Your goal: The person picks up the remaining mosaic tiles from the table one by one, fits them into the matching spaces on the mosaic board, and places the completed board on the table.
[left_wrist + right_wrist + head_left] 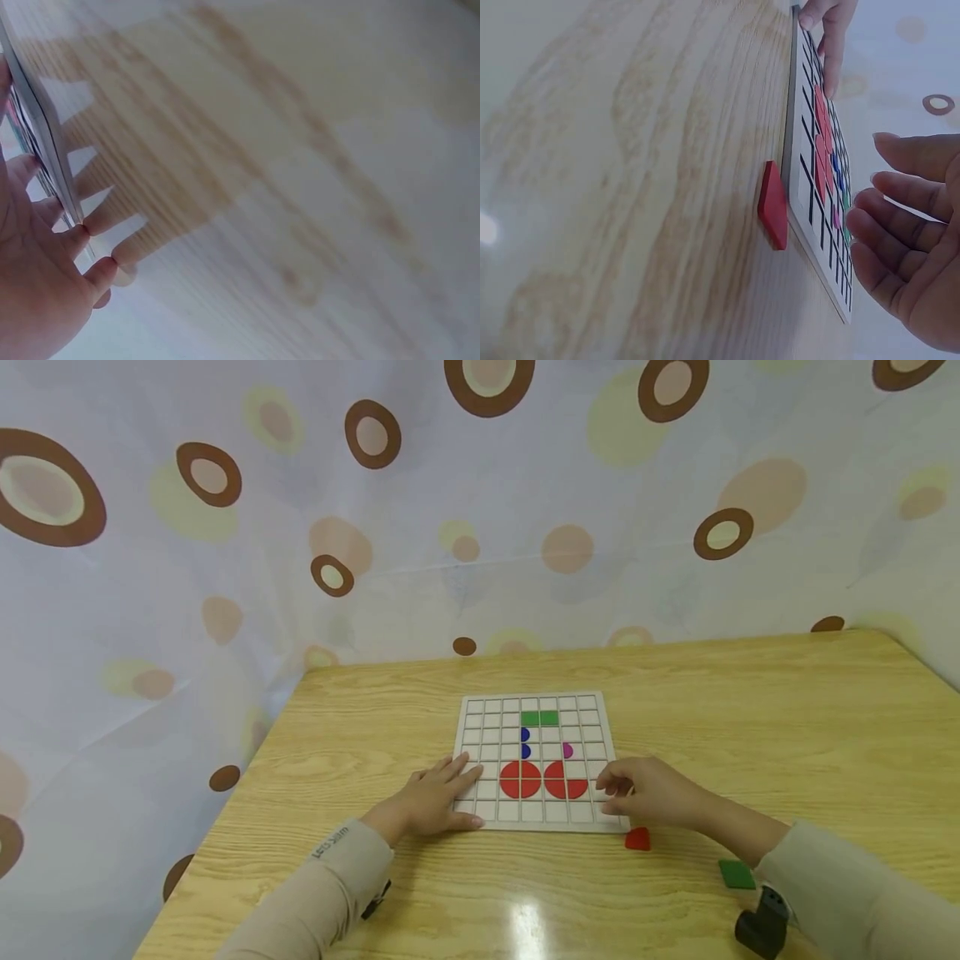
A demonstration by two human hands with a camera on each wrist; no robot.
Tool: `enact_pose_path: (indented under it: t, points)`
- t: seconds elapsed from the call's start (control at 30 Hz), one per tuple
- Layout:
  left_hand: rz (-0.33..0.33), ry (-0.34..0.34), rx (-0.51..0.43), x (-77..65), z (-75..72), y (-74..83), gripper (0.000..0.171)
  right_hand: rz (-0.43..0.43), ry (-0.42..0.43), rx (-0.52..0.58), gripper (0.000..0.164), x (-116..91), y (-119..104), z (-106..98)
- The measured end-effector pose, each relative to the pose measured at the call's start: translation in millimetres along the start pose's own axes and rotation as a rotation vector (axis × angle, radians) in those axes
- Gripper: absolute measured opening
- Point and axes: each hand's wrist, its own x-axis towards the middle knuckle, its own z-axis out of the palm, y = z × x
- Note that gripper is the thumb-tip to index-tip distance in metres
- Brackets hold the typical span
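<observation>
Grid board (551, 811), white, lying flat on the worktop (352, 727) between two hands and carrying coloured pieces. Toward its far edge, two green squares (539, 718) side by side; below the left one, two blue half-circles (526, 751), one under the other; to the right, level with the lower blue one, a pink half-circle (567, 751). Nearer the front, a red circle (510, 771) made of quarters, and just beside it three red quarters (555, 789) grouped as part of another circle. At the board's left edge, a left hand (431, 797), released, with fingers spread across the surface. By the right edge, a right hand (647, 787), also released, with fingers loosely bent; impossible to tell whether touching the board. Just off the near right corner, a loose red piece (638, 839); near the right sleeve (847, 893), a green piece (737, 874). Behind, pale cloth (412, 510) with brown rings and beige spots
</observation>
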Motion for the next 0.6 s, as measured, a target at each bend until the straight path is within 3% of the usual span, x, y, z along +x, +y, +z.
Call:
enact_pose_path:
  t: [0.4, 0.6]
  points:
    - [-0.001, 0.009, -0.002, 0.8, -0.5, -0.3, 0.077, 0.06, -0.067, 0.017, 0.021, -26.4, 8.4, -2.9]
    - [-0.013, 0.003, -0.008, 1.3, -0.9, 0.7, 0.077, 0.061, -0.08, 0.03, 0.03, -35.4, 14.9, -4.5]
